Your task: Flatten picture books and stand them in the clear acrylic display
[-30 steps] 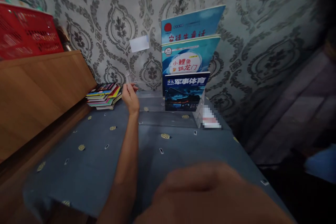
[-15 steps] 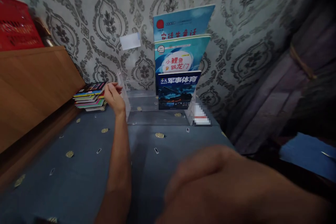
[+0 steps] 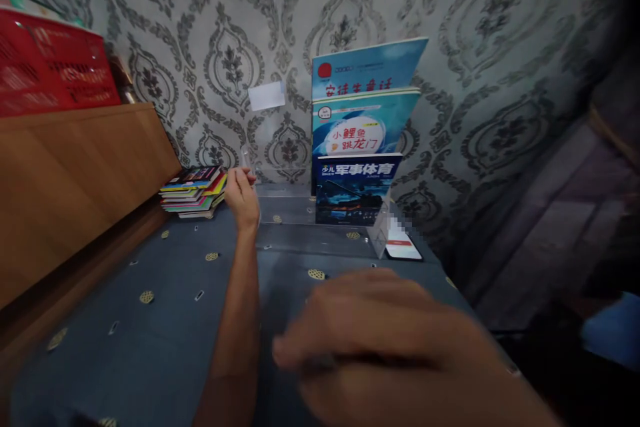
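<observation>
My left hand (image 3: pixel 242 197) is closed at the left side of a clear plastic book rack (image 3: pixel 287 238), its curled fingers at the upper part of the side panel. Three books stand in tiers on the rack's right half: a dark blue book (image 3: pixel 350 197) in front, a teal book (image 3: pixel 367 127) behind it, and a taller blue book (image 3: pixel 370 60) at the back. Close to the camera, my right hand (image 3: pixel 390 340) is blurred, with bent fingers drawn together above the table. Whatever may be between them cannot be made out.
A stack of books (image 3: pixel 193 197) lies left of the rack, beside a wooden cabinet (image 3: pixel 80 180) topped by a red basket (image 3: pixel 60 73). Right of the rack lies a phone (image 3: pixel 404 250) on the blue patterned tablecloth (image 3: pixel 170 340). A curtain (image 3: pixel 540 227) hangs at the right.
The view has shifted, so the rack and books appear lower and further right. My right hand has moved left, showing more of its bent fingers. My left hand stays at the rack's side.
</observation>
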`<state>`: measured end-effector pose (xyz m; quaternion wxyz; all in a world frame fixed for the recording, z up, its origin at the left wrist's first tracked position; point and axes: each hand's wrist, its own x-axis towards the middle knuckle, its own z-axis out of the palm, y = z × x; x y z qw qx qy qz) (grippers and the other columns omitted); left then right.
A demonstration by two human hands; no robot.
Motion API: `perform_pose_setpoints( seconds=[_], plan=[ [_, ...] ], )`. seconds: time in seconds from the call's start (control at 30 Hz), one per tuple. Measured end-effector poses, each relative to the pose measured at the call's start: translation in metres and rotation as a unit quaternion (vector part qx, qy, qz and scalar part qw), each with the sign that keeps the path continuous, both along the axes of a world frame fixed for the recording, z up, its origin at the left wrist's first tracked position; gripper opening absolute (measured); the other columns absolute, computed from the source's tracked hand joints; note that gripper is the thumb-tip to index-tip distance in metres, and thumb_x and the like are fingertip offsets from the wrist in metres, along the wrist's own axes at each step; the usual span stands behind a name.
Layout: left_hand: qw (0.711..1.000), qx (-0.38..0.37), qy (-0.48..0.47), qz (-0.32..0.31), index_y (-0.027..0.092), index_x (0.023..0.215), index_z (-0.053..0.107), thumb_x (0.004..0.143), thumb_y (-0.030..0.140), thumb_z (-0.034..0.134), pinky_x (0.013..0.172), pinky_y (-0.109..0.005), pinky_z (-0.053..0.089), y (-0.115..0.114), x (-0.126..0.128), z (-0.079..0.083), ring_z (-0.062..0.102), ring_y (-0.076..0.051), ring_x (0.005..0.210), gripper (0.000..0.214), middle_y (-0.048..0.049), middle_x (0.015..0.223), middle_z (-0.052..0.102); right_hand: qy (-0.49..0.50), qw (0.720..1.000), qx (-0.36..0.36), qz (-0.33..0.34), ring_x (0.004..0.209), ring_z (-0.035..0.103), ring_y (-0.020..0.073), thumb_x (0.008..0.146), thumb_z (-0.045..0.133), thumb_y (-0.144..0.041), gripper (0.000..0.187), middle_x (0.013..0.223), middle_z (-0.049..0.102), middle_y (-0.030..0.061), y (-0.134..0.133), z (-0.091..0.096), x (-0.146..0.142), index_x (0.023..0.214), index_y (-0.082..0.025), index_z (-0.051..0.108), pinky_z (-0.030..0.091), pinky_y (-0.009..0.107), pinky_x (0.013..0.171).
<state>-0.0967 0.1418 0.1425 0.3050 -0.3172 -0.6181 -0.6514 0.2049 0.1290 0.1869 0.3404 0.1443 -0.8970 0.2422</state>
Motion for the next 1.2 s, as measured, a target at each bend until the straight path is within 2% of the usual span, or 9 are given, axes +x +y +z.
perform_pose_setpoints(
  seconds=[0.1, 0.13, 0.17, 0.3, 0.43, 0.57, 0.77, 0.9, 1.2],
  plan=[
    [0.980, -0.143, -0.026, 0.135, 0.019, 0.099, 0.057, 0.106, 0.034, 0.021, 0.083, -0.031, 0.050, -0.011, -0.033, -0.007, 0.066, -0.018, 0.089, 0.039, -0.0080, 0.094, 0.069, -0.041, 0.991, 0.093, 0.089, 0.073, 0.063, 0.0123, 0.095, 0.050, -0.009, 0.025, 0.082, 0.070, -0.0013, -0.006, 0.011, -0.043, 0.079, -0.022, 0.065, 0.047, 0.025, 0.066],
    [0.955, -0.222, -0.039, 0.191, 0.018, 0.105, 0.057, 0.105, 0.030, 0.018, 0.090, -0.032, 0.049, -0.016, -0.046, -0.009, 0.065, -0.020, 0.100, 0.040, -0.0106, 0.104, 0.070, -0.092, 0.986, 0.111, 0.087, 0.074, 0.064, 0.0125, 0.092, 0.052, -0.006, 0.023, 0.083, 0.071, -0.0010, -0.007, 0.006, -0.057, 0.079, -0.021, 0.065, 0.046, 0.025, 0.064],
    [0.944, -0.249, -0.048, 0.209, 0.017, 0.108, 0.058, 0.104, 0.029, 0.021, 0.096, -0.036, 0.047, -0.020, -0.059, -0.011, 0.063, -0.023, 0.108, 0.039, -0.0144, 0.111, 0.069, -0.143, 0.977, 0.134, 0.089, 0.073, 0.065, 0.0129, 0.089, 0.055, -0.004, 0.022, 0.082, 0.071, -0.0012, -0.009, -0.004, -0.071, 0.077, -0.020, 0.065, 0.043, 0.025, 0.061],
    [0.911, -0.339, -0.061, 0.225, 0.011, 0.116, 0.061, 0.097, 0.025, 0.035, 0.108, -0.049, 0.040, -0.037, -0.104, -0.021, 0.055, -0.033, 0.125, 0.034, -0.0239, 0.124, 0.064, -0.292, 0.932, 0.215, 0.024, 0.074, 0.067, 0.0183, 0.085, 0.057, -0.004, 0.017, 0.087, 0.073, 0.0055, -0.019, -0.069, -0.125, 0.082, -0.015, 0.070, 0.043, 0.028, 0.059],
    [0.871, -0.429, -0.055, 0.232, 0.008, 0.129, 0.057, 0.092, 0.022, 0.043, 0.111, -0.061, 0.034, -0.047, -0.136, -0.031, 0.040, -0.040, 0.142, 0.042, -0.0283, 0.145, 0.052, -0.205, 0.965, 0.161, -0.009, 0.113, 0.062, 0.0241, 0.094, 0.054, -0.012, 0.024, 0.124, 0.067, 0.0128, -0.034, -0.137, -0.156, 0.114, -0.014, 0.066, 0.049, 0.035, 0.094],
    [0.840, -0.490, -0.036, 0.232, 0.007, 0.143, 0.047, 0.092, 0.022, 0.041, 0.114, -0.068, 0.026, -0.045, -0.163, -0.036, 0.025, -0.040, 0.151, 0.053, -0.0266, 0.158, 0.038, -0.171, 0.972, 0.159, -0.020, 0.116, 0.060, 0.0254, 0.099, 0.052, -0.024, 0.022, 0.132, 0.063, 0.0156, -0.040, -0.174, -0.164, 0.114, -0.013, 0.064, 0.047, 0.041, 0.102],
    [0.802, -0.557, -0.022, 0.218, 0.003, 0.149, 0.040, 0.094, 0.029, 0.040, 0.117, -0.071, 0.018, -0.027, -0.201, -0.035, 0.020, -0.039, 0.154, 0.061, -0.0266, 0.160, 0.034, -0.147, 0.977, 0.153, -0.016, 0.112, 0.059, 0.0257, 0.095, 0.058, -0.026, 0.020, 0.122, 0.067, 0.0134, -0.040, -0.184, -0.171, 0.108, -0.013, 0.065, 0.047, 0.042, 0.099],
    [0.782, -0.584, -0.019, 0.217, 0.004, 0.144, 0.045, 0.094, 0.028, 0.039, 0.113, -0.075, 0.022, -0.020, -0.217, -0.034, 0.030, -0.041, 0.149, 0.056, -0.0297, 0.156, 0.040, -0.141, 0.979, 0.150, -0.012, 0.111, 0.058, 0.0259, 0.094, 0.060, -0.031, 0.024, 0.119, 0.068, 0.0124, -0.041, -0.190, -0.179, 0.108, -0.013, 0.065, 0.049, 0.042, 0.095],
    [0.744, -0.627, 0.042, 0.229, 0.009, 0.126, 0.059, 0.094, 0.027, 0.040, 0.109, -0.077, 0.021, -0.044, -0.215, -0.037, 0.049, -0.042, 0.131, 0.042, -0.0275, 0.134, 0.061, -0.153, 0.979, 0.138, 0.000, 0.110, 0.055, 0.0257, 0.093, 0.059, -0.024, 0.017, 0.112, 0.067, 0.0126, -0.039, -0.186, -0.173, 0.104, -0.012, 0.066, 0.045, 0.042, 0.101]
  ],
)
